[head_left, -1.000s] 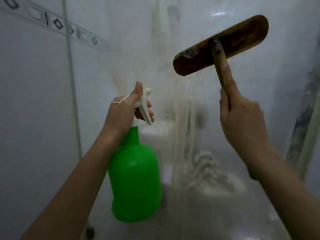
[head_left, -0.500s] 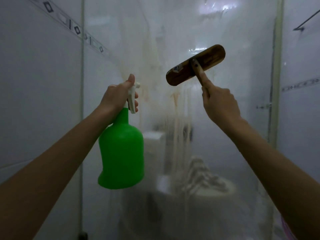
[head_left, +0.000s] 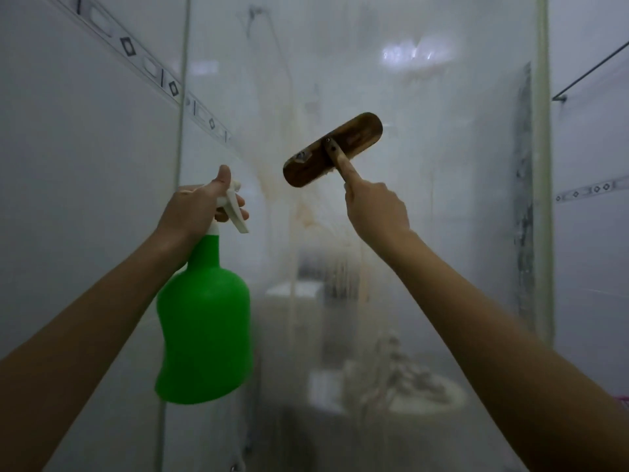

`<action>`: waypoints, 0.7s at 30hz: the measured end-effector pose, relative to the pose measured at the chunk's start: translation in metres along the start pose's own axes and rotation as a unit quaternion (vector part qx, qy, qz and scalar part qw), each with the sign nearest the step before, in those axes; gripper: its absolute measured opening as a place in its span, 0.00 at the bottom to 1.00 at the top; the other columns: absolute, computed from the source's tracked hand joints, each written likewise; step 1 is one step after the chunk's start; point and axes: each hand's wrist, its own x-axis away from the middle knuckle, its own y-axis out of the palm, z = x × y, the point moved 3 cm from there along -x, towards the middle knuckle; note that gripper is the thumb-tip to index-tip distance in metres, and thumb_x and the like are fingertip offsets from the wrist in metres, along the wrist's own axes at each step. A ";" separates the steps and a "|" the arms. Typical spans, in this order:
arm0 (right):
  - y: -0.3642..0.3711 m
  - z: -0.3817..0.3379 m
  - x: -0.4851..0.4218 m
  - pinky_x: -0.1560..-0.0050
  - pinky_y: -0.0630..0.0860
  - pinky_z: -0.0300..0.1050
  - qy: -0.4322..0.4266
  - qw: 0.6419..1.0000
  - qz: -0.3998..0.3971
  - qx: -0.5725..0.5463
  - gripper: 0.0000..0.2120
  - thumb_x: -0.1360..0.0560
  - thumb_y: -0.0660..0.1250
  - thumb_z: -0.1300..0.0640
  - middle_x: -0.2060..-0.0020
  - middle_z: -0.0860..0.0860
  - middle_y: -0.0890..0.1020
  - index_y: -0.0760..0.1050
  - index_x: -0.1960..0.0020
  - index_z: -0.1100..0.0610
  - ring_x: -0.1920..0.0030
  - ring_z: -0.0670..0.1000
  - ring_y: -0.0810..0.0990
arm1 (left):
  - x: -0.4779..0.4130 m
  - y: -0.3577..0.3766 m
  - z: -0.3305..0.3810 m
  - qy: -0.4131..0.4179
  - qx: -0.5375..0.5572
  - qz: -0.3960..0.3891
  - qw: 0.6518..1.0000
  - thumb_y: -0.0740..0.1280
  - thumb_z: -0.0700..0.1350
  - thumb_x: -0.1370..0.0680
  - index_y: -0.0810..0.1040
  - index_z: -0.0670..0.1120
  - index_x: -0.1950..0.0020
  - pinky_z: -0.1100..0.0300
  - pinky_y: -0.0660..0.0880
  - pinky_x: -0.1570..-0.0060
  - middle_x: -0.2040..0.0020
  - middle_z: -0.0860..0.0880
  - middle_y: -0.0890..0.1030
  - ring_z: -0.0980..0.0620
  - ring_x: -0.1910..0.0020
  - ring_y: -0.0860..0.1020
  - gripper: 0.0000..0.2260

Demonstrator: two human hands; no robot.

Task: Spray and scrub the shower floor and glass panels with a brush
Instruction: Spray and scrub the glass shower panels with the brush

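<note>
The glass panel fills the middle of the view, fogged and wet, with brownish streaks running down its centre.

In front of the panel's left part, the left hand is clamped round the neck of a green spray bottle. The thumb points up beside the white sprayer head and the fingers curl over the trigger. The bottle hangs upright, tilted a little, its nozzle aimed at the glass.

Before the panel's centre, above the streaks, the right hand grips the handle of a wooden brush, the forefinger stretched straight along the handle. The brush head lies slantwise, right end higher, its wooden back to the camera and its bristles turned to the glass. Whether the bristles touch the glass cannot be told.

A white tiled wall with a patterned border meets the panel's left edge, and a pale frame post stands at the panel's right edge. Behind the glass a light, rounded shape shows only as a blur.
</note>
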 end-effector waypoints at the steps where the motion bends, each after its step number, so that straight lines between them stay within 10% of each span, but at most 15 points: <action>1: 0.000 0.002 0.004 0.76 0.64 0.43 0.008 1.000 -0.007 -0.002 0.28 0.17 0.50 0.56 0.72 0.50 0.69 0.43 0.22 0.41 0.75 0.49 0.69 | -0.001 -0.006 0.001 0.006 -0.012 0.004 1.000 0.61 0.60 0.18 0.83 0.44 0.56 0.53 0.78 0.49 0.62 0.48 0.86 0.44 0.55 0.84 0.22; 6: 0.014 0.013 0.103 0.76 0.70 0.44 0.022 0.998 -0.052 -0.001 0.33 0.17 0.52 0.58 0.74 0.49 0.69 0.37 0.23 0.38 0.77 0.48 0.69 | -0.005 -0.033 -0.003 -0.041 0.007 -0.004 0.999 0.61 0.62 0.19 0.82 0.42 0.54 0.61 0.72 0.73 0.56 0.42 0.86 0.53 0.76 0.76 0.24; 21: 0.053 -0.073 0.049 0.72 0.71 0.44 -0.035 0.999 -0.022 0.007 0.35 0.19 0.54 0.61 0.71 0.50 0.70 0.37 0.22 0.42 0.75 0.48 0.70 | 0.009 -0.072 -0.013 -0.062 0.064 -0.015 0.996 0.60 0.59 0.18 0.80 0.37 0.48 0.67 0.69 0.81 0.55 0.37 0.84 0.57 0.81 0.71 0.25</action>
